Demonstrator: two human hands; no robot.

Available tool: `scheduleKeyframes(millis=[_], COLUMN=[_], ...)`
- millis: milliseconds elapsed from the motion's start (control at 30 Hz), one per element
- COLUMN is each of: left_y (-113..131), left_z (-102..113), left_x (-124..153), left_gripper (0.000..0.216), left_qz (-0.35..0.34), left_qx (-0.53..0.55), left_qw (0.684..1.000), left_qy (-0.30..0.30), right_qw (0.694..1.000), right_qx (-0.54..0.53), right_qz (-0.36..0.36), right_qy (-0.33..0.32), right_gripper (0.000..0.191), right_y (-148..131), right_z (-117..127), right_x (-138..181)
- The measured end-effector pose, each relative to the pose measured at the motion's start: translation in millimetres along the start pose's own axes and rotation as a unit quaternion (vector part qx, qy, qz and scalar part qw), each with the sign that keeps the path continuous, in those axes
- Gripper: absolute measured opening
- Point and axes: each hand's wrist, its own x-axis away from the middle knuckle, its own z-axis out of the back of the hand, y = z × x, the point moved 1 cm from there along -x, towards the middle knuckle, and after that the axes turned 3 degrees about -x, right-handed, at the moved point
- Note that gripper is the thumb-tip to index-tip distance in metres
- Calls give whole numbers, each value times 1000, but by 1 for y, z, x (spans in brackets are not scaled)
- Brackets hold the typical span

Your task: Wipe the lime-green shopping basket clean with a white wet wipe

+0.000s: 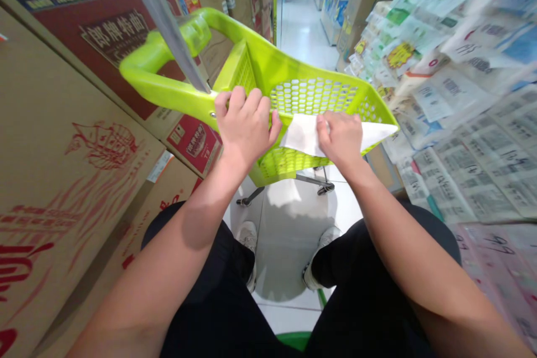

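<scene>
Left hand (245, 126) gripping green basket (293, 75) rim, fingers clenched; right hand (342, 137) pressing white cloth (302, 135) against rim, fingers grasping cloth

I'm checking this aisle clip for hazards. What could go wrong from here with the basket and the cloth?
The left hand grips only the rim of the green basket, which stands tilted on its wheels, so it might roll or tip. The white cloth under the right hand hangs over the rim and could slip off.
</scene>
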Motion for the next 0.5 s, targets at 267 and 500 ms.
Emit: scheduleKeyframes(millis=[267,500], left_y=[4,29], left_z=[-6,0], left_x=[-5,5], left_gripper=[24,29], left_qz=[4,2], left_qx=[7,15], left_qw=[1000,1000], left_qy=[26,-16], right_qw=[993,997], right_qx=[24,-61], right_qz=[-112,-51], right_qy=[8,5], right_gripper=[46,47], right_y=[61,-53], right_z=[5,1], right_x=[9,3])
